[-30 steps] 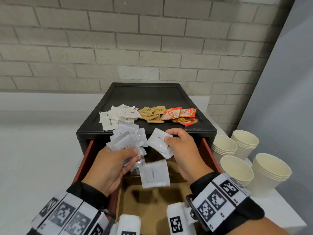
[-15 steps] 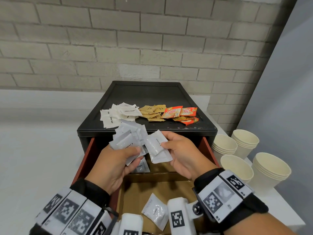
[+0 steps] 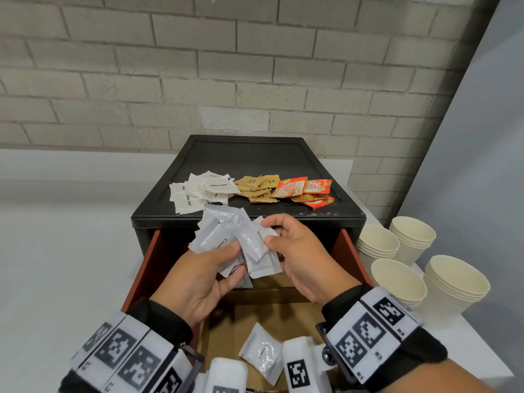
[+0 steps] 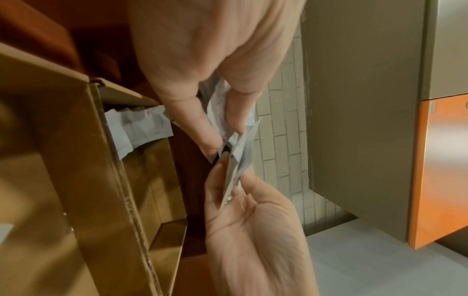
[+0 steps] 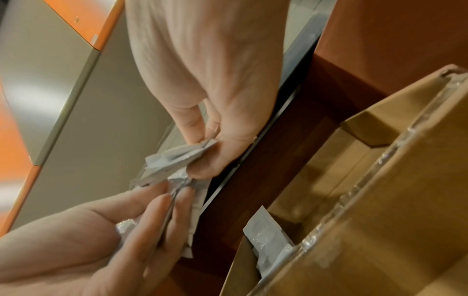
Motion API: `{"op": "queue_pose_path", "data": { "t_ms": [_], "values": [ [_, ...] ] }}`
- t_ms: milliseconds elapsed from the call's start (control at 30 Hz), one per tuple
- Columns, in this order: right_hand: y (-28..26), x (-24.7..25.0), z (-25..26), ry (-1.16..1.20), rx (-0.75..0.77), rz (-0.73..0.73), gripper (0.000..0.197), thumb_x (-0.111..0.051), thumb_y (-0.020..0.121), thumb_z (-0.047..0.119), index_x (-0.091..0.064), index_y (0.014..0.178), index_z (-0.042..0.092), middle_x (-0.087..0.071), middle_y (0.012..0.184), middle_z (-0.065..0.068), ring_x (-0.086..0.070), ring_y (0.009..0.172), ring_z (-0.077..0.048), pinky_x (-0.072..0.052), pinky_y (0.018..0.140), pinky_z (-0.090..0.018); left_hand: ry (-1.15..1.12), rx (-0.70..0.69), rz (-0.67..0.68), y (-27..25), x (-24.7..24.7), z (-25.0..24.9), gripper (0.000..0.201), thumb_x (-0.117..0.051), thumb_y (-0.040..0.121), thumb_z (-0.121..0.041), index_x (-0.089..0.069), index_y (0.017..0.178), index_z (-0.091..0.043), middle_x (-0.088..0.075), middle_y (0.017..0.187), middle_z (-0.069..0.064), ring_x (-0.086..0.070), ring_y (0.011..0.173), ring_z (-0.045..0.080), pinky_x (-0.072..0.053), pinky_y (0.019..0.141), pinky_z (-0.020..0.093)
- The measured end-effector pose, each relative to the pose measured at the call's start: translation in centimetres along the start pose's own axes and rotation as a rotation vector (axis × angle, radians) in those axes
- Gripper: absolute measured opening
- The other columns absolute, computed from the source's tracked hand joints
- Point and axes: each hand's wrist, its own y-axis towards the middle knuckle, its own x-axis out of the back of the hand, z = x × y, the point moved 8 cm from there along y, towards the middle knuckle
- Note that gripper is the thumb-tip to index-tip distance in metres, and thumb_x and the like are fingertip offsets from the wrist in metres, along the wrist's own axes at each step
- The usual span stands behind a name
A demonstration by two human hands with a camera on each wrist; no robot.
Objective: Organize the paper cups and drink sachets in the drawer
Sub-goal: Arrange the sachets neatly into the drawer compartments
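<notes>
The fingers [image 3: 226, 248] of the left hand [image 3: 195, 276] are curled round a loose fan of silvery-white creamer sachets [image 3: 218, 231], thumb pressed across the top of the bundle. Touching it from the other side, the right hand [image 3: 303, 259] pinches two or so more of the same sachets [image 3: 259, 251] between thumb and forefinger, their edges overlapping the left bundle. Both hands hang over the open drawer [image 3: 147, 268], just in front of the black cabinet top [image 3: 246, 154].

One creamer sachet [image 3: 262, 353] lies loose on the floor of the cardboard organiser [image 3: 286, 316] inside the drawer, near its front — apart from the bundle. The left-wrist view shows further sachets [image 4: 142, 124] tucked in a rear compartment of that organiser.

On the cabinet top sit three sorted heaps: white sugar sachets [image 3: 198, 191], brown sachets [image 3: 259, 187] and orange coffee-mix sachets [image 3: 304, 191]. Four stacks of paper cups [image 3: 399, 279] stand on the counter [image 3: 482, 353] to the right of the drawer, none yet inside it.

The step in hand looks like gathering the creamers into one squared stack. Next, the right hand's sachets probably need sliding flush into the left bundle, the stray one picked up, and the whole stack set into a compartment — the slick wrappers may well slip if the grip loosens.
</notes>
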Motion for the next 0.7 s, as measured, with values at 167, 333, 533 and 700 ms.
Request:
{"op": "queue_pose_path", "data": {
  "t_ms": [167, 333, 533, 700],
  "values": [
    [0.0, 0.6, 0.3, -0.204, 0.025, -0.031, 0.038, -0.051, 0.092, 0.003, -0.053, 0.109, 0.036, -0.063, 0.105, -0.01, -0.065, 0.096, -0.026, -0.057, 0.081, -0.044, -0.024, -0.042, 0.01, -0.1, -0.2, -0.5, 0.038, -0.059, 0.086, -0.002, -0.057, 0.123, -0.013, -0.068, 0.097, 0.007, -0.065, 0.084, 0.019, -0.053, 0.042, 0.021],
    [-0.1, -0.4, -0.3, -0.269, -0.016, 0.093, 0.047, -0.054, 0.09, 0.002, -0.05, 0.126, 0.032, -0.064, 0.1, -0.011, -0.064, 0.093, -0.021, -0.056, 0.08, -0.035, 0.074, -0.179, 0.073, -0.5, -0.6, -1.2, 0.046, -0.061, 0.08, 0.005, -0.058, 0.123, -0.012, -0.071, 0.102, 0.008, -0.07, 0.087, 0.021, -0.057, 0.052, 0.03],
    [-0.4, 0.3, 0.0, -0.292, -0.071, 0.042, 0.028, -0.056, 0.087, -0.002, -0.058, 0.105, 0.019, -0.064, 0.083, -0.005, -0.055, 0.065, -0.01, -0.045, 0.054, -0.018, 0.087, -0.208, 0.047, -0.4, -0.3, -1.4, 0.045, -0.061, 0.081, 0.007, -0.058, 0.123, -0.012, -0.072, 0.099, 0.006, -0.071, 0.081, 0.019, -0.06, 0.057, 0.035],
    [-0.1, 2.6, 0.6, -0.129, -0.065, -0.11, 0.044, -0.047, 0.089, -0.006, -0.053, 0.121, 0.023, -0.06, 0.098, -0.009, -0.052, 0.061, -0.011, -0.046, 0.052, -0.019, 0.028, -0.202, -0.023, -0.1, 0.6, -2.1, 0.049, -0.057, 0.083, 0.011, -0.053, 0.127, -0.009, -0.065, 0.112, 0.013, -0.066, 0.088, 0.024, -0.059, 0.055, 0.033]
  ]
}}
